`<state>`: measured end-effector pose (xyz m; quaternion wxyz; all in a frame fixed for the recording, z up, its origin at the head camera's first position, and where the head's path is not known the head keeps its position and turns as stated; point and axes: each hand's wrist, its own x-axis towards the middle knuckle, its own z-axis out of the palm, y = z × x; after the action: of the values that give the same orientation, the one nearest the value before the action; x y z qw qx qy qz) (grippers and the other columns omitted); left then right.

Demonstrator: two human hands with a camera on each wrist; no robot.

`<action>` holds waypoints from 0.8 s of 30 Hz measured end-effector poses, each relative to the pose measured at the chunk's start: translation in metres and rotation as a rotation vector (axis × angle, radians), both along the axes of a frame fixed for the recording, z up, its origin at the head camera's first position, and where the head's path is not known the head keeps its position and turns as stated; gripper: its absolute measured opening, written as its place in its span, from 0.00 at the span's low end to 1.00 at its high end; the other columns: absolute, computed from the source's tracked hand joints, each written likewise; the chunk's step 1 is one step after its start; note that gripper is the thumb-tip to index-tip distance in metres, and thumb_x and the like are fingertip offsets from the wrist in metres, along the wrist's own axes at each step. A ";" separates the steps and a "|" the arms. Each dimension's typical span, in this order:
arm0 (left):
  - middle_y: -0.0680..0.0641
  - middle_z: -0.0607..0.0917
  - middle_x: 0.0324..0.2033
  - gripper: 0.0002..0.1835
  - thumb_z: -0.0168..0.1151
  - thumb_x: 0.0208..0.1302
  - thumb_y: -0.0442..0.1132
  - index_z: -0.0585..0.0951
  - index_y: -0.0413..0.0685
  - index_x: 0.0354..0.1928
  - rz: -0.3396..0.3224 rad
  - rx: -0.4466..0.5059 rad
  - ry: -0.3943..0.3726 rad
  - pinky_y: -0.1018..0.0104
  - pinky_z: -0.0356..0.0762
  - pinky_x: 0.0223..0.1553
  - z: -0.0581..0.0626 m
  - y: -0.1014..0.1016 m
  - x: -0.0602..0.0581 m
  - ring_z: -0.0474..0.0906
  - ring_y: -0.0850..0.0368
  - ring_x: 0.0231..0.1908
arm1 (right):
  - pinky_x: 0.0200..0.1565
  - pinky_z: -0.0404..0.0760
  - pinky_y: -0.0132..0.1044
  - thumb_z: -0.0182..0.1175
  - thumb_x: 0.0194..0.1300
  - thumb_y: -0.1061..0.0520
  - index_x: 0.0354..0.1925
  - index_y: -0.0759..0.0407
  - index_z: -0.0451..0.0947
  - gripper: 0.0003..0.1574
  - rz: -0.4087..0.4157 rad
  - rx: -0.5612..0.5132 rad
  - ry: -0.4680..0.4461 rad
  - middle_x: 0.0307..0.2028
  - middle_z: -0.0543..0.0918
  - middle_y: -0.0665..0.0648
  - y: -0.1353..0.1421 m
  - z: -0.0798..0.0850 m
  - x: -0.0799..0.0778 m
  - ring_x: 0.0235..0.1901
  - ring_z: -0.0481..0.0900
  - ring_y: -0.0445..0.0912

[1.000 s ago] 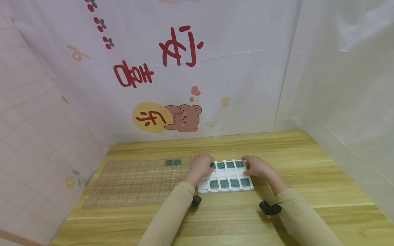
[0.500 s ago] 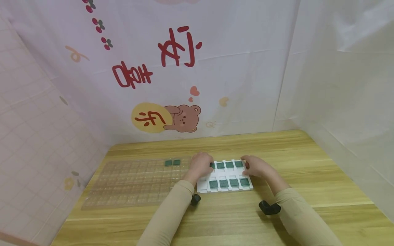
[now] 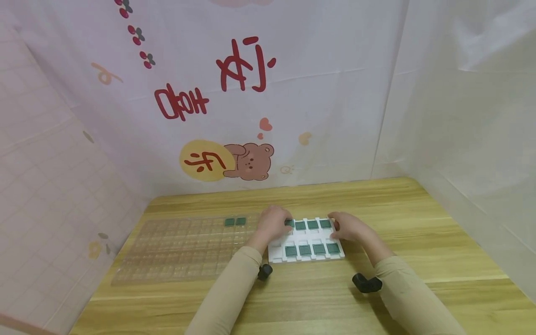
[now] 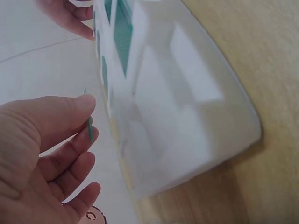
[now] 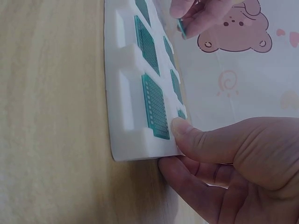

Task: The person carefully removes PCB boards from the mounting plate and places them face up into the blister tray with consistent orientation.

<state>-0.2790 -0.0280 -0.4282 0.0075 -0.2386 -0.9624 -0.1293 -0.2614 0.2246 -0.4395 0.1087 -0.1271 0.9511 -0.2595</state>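
Note:
A white foam tray (image 3: pixel 298 238) lies on the table with small green circuit boards (image 3: pixel 319 249) set in two rows of slots. My left hand (image 3: pixel 272 224) is over the tray's back left part. In the left wrist view, its thumb and fingers pinch one thin green circuit board (image 4: pixel 90 128) edge-on, up off the tray. The right hand (image 3: pixel 352 227) holds the tray's right end; in the right wrist view the thumb (image 5: pixel 187 135) lies on top of the tray's end and the fingers are under its edge. Empty slots show at the tray's left end.
A clear plastic tray (image 3: pixel 180 249) with many compartments lies to the left, two green boards (image 3: pixel 235 221) in its back right compartments. Black wrist camera mounts (image 3: pixel 367 283) stick out below the sleeves. A printed white curtain (image 3: pixel 326 116) stands behind the wooden table (image 3: pixel 310 298).
My left hand has shifted very slightly up and back, and a little more green shows beside its fingertips. The right hand and the tray have stayed in place.

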 end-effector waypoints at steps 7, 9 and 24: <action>0.51 0.86 0.45 0.14 0.72 0.59 0.42 0.87 0.51 0.48 0.013 0.056 0.003 0.53 0.69 0.57 0.003 -0.002 0.006 0.75 0.50 0.52 | 0.46 0.75 0.50 0.72 0.57 0.64 0.63 0.78 0.66 0.41 0.023 -0.002 0.017 0.38 0.78 0.61 0.000 -0.001 0.000 0.38 0.73 0.52; 0.50 0.85 0.45 0.15 0.72 0.58 0.42 0.87 0.50 0.48 0.014 0.064 0.004 0.53 0.69 0.58 0.002 -0.004 0.007 0.75 0.50 0.51 | 0.46 0.75 0.50 0.72 0.57 0.64 0.63 0.78 0.66 0.41 0.023 -0.004 0.017 0.38 0.78 0.60 0.000 -0.001 0.000 0.38 0.73 0.52; 0.48 0.86 0.46 0.12 0.72 0.59 0.39 0.88 0.47 0.45 0.008 0.161 0.027 0.54 0.71 0.58 0.001 -0.031 0.007 0.78 0.48 0.53 | 0.45 0.75 0.50 0.72 0.57 0.63 0.63 0.77 0.66 0.41 0.021 -0.010 0.015 0.38 0.78 0.60 0.001 -0.002 -0.001 0.38 0.74 0.52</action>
<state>-0.2724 -0.0586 -0.4274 0.0401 -0.2353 -0.9496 -0.2032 -0.2620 0.2257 -0.4411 0.1039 -0.1397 0.9492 -0.2621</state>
